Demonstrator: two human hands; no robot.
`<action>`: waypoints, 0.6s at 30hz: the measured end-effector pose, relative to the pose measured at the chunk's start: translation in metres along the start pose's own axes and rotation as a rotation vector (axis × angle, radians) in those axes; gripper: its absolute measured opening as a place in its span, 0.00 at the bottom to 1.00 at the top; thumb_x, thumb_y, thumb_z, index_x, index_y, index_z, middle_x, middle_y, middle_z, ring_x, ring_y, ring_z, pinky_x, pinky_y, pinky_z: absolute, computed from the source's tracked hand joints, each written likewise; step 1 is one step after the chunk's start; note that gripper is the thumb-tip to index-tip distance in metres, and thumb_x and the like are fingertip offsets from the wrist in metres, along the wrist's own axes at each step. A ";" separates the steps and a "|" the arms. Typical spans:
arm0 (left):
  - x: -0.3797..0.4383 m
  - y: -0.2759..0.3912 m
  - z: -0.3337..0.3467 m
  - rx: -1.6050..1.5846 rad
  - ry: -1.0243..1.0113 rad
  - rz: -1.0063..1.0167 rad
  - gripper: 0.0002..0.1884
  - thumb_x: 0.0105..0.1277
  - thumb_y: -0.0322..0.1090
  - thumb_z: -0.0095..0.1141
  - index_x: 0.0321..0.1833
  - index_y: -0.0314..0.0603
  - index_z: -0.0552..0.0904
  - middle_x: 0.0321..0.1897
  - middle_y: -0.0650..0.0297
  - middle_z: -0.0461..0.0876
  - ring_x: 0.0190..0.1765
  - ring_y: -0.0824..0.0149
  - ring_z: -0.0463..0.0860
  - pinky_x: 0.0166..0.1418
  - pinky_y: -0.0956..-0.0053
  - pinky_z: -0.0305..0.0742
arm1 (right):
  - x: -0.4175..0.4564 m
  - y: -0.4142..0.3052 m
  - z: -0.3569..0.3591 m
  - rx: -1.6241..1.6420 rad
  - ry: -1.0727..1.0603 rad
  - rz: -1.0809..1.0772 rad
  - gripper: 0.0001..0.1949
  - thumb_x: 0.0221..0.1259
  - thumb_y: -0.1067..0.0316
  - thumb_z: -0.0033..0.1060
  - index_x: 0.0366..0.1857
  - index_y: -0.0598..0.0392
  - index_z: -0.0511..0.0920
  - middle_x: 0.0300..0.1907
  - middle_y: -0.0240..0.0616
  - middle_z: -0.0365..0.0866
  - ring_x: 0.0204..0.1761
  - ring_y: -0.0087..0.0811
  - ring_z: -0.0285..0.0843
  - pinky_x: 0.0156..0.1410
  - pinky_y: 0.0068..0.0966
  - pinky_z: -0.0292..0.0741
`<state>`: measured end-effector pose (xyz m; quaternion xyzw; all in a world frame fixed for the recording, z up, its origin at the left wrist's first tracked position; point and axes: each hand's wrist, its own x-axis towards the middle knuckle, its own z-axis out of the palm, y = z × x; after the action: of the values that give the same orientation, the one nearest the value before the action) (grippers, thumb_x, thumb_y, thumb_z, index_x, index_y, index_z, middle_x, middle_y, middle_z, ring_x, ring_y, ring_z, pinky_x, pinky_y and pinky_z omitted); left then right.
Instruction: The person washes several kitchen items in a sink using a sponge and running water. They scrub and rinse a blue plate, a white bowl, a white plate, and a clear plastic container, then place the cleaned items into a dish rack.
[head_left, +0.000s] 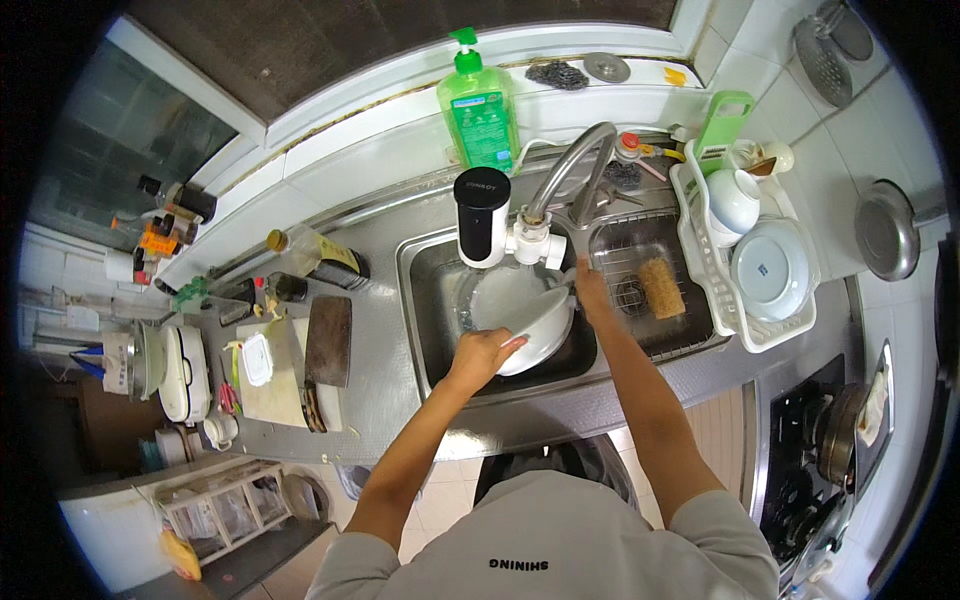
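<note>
Over the left sink basin, a white bowl is tilted on its side. My left hand grips its near left rim, thumb along the edge. My right hand is at the bowl's far right rim; a small greyish thing shows by its fingers, too unclear to name. Behind the tilted bowl, a clear round vessel with whitish contents sits in the basin. Above it hangs the faucet's white and black tap attachment, fixed to the curved metal spout.
The right basin holds a wire rack and a brown scrubber. A white dish rack with bowls and plates stands to the right. Behind is a green soap bottle. Leftward lie a cleaver, cutting board and bottles; a gas stove is at right.
</note>
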<state>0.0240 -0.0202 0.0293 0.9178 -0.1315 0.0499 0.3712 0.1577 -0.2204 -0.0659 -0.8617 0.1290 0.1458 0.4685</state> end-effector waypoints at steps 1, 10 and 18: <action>-0.001 0.002 0.000 0.039 -0.006 0.064 0.15 0.60 0.43 0.58 0.24 0.39 0.77 0.15 0.53 0.74 0.21 0.52 0.76 0.26 0.64 0.70 | -0.003 -0.001 -0.001 0.134 -0.028 0.177 0.39 0.60 0.31 0.34 0.42 0.66 0.76 0.40 0.54 0.79 0.38 0.50 0.78 0.41 0.40 0.74; -0.011 0.012 0.006 0.217 -0.195 0.491 0.18 0.58 0.46 0.59 0.19 0.41 0.71 0.10 0.60 0.70 0.19 0.60 0.75 0.23 0.68 0.70 | -0.046 0.031 -0.011 -0.032 -0.811 0.465 0.29 0.47 0.55 0.67 0.49 0.67 0.72 0.43 0.46 0.76 0.41 0.39 0.78 0.37 0.30 0.80; -0.012 0.013 -0.009 0.176 -0.055 0.204 0.16 0.55 0.47 0.60 0.23 0.41 0.76 0.20 0.60 0.76 0.31 0.59 0.78 0.35 0.66 0.72 | -0.030 0.033 -0.013 0.075 -0.737 0.397 0.25 0.41 0.72 0.63 0.48 0.63 0.69 0.41 0.45 0.76 0.42 0.39 0.79 0.38 0.39 0.81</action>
<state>0.0093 -0.0208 0.0425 0.9297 -0.2294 0.0736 0.2786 0.1201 -0.2458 -0.0736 -0.6929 0.1214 0.5268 0.4771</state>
